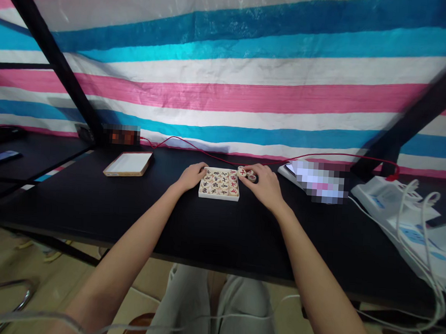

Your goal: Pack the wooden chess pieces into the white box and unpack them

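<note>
A white open box (218, 197) lies on the black table (218, 233), filled with rows of round Chinese chess pieces (216, 179), black characters at the left and red ones at the right. My right hand (262, 182) is closed on a round piece with a red character (242, 172), held at the box's upper right edge. Another red-marked piece (252, 176) shows under the fingers of that hand. My left hand (192, 176) rests against the box's left side, its fingers bent around the upper left corner; whether they press on anything is unclear.
A shallow box lid (129, 164) lies at the left. Toward the right are a blurred phone-like object (315, 181) and a white power strip (406, 225) with cables. A red cable (201, 150) runs along the back, before a striped sheet (228, 93).
</note>
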Tool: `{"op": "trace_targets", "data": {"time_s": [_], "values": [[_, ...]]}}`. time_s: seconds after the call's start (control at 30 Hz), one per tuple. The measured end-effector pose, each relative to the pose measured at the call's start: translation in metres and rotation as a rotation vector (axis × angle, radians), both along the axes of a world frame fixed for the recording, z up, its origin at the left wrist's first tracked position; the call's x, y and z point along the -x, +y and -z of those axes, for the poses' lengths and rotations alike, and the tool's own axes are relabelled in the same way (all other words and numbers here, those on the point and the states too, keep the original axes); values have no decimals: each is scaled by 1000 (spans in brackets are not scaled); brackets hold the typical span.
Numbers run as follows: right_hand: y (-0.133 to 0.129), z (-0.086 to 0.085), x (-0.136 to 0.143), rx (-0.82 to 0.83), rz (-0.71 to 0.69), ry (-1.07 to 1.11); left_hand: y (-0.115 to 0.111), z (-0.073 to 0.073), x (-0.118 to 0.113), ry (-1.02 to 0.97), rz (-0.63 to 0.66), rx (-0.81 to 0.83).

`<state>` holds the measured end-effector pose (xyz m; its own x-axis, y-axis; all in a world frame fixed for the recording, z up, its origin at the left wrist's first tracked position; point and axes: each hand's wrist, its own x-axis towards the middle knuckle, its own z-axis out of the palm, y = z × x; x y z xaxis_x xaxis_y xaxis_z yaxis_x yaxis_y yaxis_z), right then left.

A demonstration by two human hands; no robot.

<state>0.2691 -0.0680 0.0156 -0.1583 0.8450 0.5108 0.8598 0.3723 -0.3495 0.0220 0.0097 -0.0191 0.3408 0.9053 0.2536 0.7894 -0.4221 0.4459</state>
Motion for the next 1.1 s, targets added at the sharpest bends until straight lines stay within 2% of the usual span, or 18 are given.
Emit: {"op": "trace_targets", "data": {"time_s": [0.17,0.37,1.1], "values": [[0,7,13,-10,-113,85,1,1,0,-10,-2,2],[-4,12,23,88,-169,29,1,2,0,-1,-9,1],[-5,10,22,195,-286,-25,-1,0,-2,-6,6,-9]]}}
